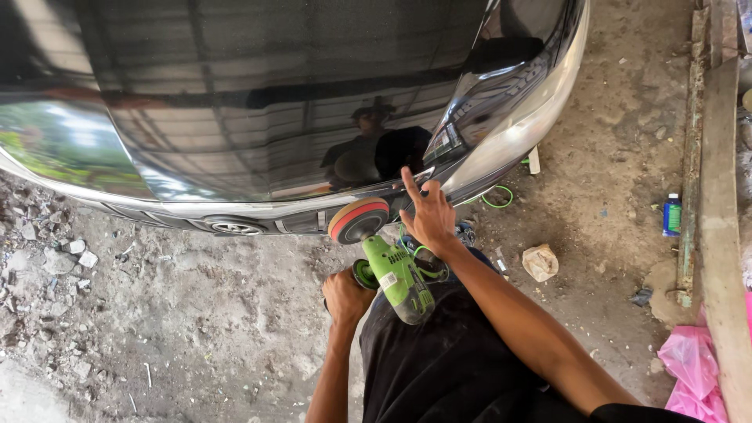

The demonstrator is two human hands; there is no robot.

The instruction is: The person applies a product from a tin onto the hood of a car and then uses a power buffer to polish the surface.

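Green plastic handheld polisher with a round orange-and-black foam pad (392, 262) sits between both hands, pad against the front edge of the glossy black car bonnet (258, 102). Left hand (345, 298) closed around its side handle, near and left of the body. Right hand (429, 215) open, fingers spread, holding nothing, touching the bonnet edge just right of the pad. Dirt floor (196, 313) below; crumpled paper (540, 262) right; small green-capped bottle (672, 215) far right.

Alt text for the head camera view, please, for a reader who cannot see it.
Seen from above, a person's left hand grips the side handle of a green polisher whose round pad sits at the front edge of a glossy black car hood. The right hand rests open on the hood edge near the headlight, over dirt ground.
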